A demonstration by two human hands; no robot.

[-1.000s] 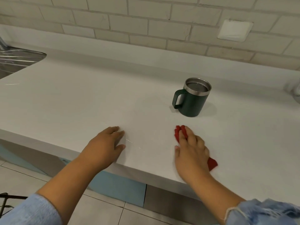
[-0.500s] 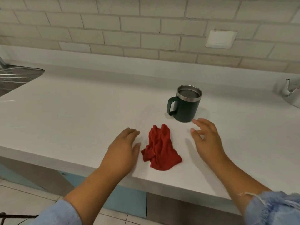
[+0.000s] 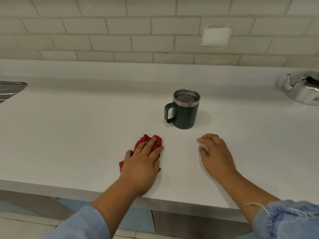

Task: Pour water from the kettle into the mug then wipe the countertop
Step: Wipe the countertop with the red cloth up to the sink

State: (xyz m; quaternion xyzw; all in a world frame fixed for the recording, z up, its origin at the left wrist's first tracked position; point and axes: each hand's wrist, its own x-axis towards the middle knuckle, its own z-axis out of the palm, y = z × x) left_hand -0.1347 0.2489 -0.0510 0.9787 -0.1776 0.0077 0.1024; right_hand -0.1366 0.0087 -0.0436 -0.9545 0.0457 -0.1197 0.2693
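Observation:
A dark green mug (image 3: 185, 114) with a steel rim stands upright on the white countertop (image 3: 77, 128), handle to the left. In front of it lies a crumpled red cloth (image 3: 156, 140). My left hand (image 3: 142, 163) presses flat on the cloth with straight fingers, covering most of it. My right hand (image 3: 214, 154) rests on the bare countertop to the right of the cloth, fingers relaxed and holding nothing. A dented metal kettle (image 3: 303, 90) sits at the far right edge, partly cut off by the frame.
A steel sink drainer (image 3: 10, 90) shows at the left edge. A tiled wall with a white plate (image 3: 216, 37) stands behind the counter. The counter's front edge runs just under my wrists, with floor tiles below.
My right hand let go of the red cloth and moved to the right. My left hand moved onto the cloth and now presses it. The view shifted right, showing more of the kettle.

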